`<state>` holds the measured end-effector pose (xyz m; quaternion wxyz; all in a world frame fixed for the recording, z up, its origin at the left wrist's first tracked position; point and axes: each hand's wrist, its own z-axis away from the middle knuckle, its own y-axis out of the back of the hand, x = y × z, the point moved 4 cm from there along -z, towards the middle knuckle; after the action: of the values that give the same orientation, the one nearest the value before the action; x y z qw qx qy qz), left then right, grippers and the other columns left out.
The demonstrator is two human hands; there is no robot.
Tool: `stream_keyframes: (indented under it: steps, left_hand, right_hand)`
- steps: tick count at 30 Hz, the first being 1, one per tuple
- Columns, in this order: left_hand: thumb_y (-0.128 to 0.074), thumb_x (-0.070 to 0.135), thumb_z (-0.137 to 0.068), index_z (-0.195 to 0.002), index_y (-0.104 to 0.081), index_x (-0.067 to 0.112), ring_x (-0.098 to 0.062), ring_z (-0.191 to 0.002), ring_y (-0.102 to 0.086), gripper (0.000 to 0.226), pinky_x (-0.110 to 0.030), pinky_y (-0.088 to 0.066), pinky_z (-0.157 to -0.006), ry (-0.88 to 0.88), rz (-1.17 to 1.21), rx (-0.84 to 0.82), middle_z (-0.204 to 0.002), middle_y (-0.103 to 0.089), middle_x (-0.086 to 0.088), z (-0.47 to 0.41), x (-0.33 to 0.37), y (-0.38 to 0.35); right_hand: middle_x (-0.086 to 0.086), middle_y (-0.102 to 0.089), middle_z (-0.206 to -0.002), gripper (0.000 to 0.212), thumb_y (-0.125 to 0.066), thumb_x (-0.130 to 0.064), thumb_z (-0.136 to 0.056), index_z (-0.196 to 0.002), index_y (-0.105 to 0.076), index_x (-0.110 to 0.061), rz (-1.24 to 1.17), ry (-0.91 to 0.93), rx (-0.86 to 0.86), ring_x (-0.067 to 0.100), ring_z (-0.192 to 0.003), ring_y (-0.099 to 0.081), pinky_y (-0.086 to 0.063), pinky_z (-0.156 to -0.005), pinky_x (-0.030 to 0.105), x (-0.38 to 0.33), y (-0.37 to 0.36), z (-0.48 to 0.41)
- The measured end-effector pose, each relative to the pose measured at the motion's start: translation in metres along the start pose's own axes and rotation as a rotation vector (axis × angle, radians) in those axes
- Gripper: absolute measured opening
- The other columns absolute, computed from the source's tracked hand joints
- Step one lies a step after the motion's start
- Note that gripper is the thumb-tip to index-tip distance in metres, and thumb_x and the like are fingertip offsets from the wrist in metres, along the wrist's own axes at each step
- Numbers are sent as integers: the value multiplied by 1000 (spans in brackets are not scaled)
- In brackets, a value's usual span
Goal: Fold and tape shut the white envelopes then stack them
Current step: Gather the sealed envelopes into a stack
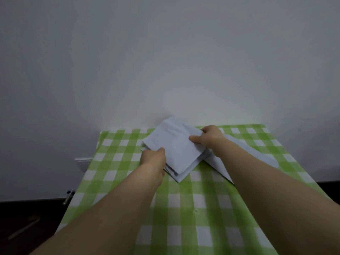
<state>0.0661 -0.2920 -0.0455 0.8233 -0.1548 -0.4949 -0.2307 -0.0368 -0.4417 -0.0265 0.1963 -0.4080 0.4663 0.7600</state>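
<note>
Hidden under the stack of white envelopes (174, 148): fingers of left hand (153, 159) and right hand (209, 138). Half covered by right forearm (257, 181): another envelope (257, 153). Cut off at bottom edge: surface (184, 227). Too blurred to name: pale strip (24, 230) on floor (18, 210).

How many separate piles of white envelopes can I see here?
2. One stack, gripped by the left hand and right hand, mid-table; one flat lot to its right, partly hidden under the right forearm.

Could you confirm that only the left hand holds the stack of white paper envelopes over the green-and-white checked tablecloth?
Not quite: in the head view both the left hand and the right hand hold the stack of white paper envelopes over the green-and-white checked tablecloth.
</note>
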Motion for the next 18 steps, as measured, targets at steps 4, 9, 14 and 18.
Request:
stream_keyframes:
  steps: [4,9,14,18]
  left_hand:
    - [-59,5,-88,-121,-52,4,-34,-105,-59,34,-47,-52,-87,-47,-76,49,-122,-58,-16,-11,3,-3]
    - [-67,3,-83,-122,-51,0,-34,-106,-58,42,-42,-52,-86,-28,-109,84,-122,-57,-16,-26,2,2]
    - [-67,-3,-81,-124,-50,2,-32,-99,-61,47,-41,-52,-75,63,-24,2,-121,-59,-17,-32,3,6]
    - [-67,-3,-81,-124,-49,0,-28,-88,-59,47,-38,-50,-66,57,-87,0,-120,-60,-18,-34,9,17]
  right_hand:
    - [0,-56,-96,32,-45,-48,-88,-101,-52,-19,511,25,21,24,-96,-51,-25,-100,41,-3,-23,-8]
    - [6,-61,-102,31,-27,-33,-93,-95,-53,-16,618,158,108,26,-102,-53,-21,-100,42,-6,-18,-5]
    - [12,-54,-119,44,-56,-30,-74,-114,-50,-14,623,-116,182,32,-115,-49,-32,-102,40,33,52,-9]
    - [12,-56,-107,80,-79,-37,-34,-102,-51,-9,606,-357,7,37,-106,-55,-42,-99,49,62,75,-2]
